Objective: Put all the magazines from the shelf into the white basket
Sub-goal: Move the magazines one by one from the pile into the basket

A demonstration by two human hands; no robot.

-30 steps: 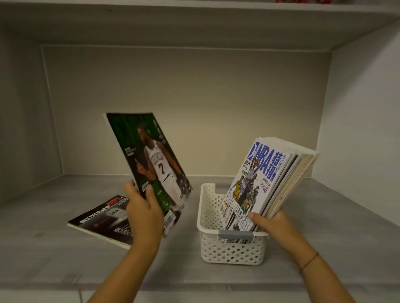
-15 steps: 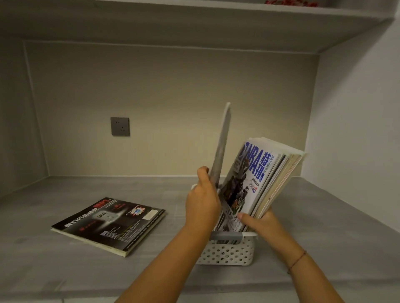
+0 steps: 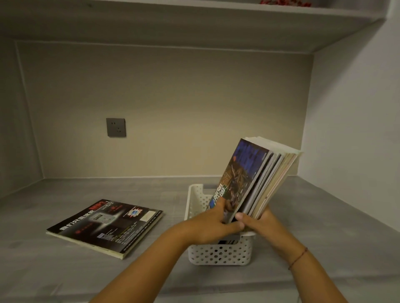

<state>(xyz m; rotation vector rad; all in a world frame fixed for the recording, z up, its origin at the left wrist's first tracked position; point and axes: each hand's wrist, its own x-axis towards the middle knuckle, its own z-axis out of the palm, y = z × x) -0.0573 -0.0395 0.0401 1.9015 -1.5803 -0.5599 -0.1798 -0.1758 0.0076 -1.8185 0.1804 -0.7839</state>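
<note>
A bundle of magazines (image 3: 257,179) stands on end in a white perforated basket (image 3: 218,253) on a grey shelf (image 3: 324,227), leaning to the right so that the top edges fan out above the rim. The front cover (image 3: 240,173) is dark, with blue at its top; its print is too blurred to read. A person's left hand (image 3: 213,225) presses flat against the lower part of that cover, fingers curled round its near edge, while the right hand (image 3: 259,222) clasps the bottom of the bundle from the other side, thumb meeting the left hand's fingers. A thin red string bracelet (image 3: 297,258) circles the right wrist. One more magazine (image 3: 106,225), with a black cover bearing red and white lettering, lies flat on the shelf to the left of the basket, apart from it and from both hands. A grey wall socket (image 3: 116,127) is set into the beige back panel (image 3: 194,108) above it. A white side panel (image 3: 355,129) closes the shelf on the right, and an upper board (image 3: 194,23) spans the top, with something red (image 3: 283,2) just visible on it.
</note>
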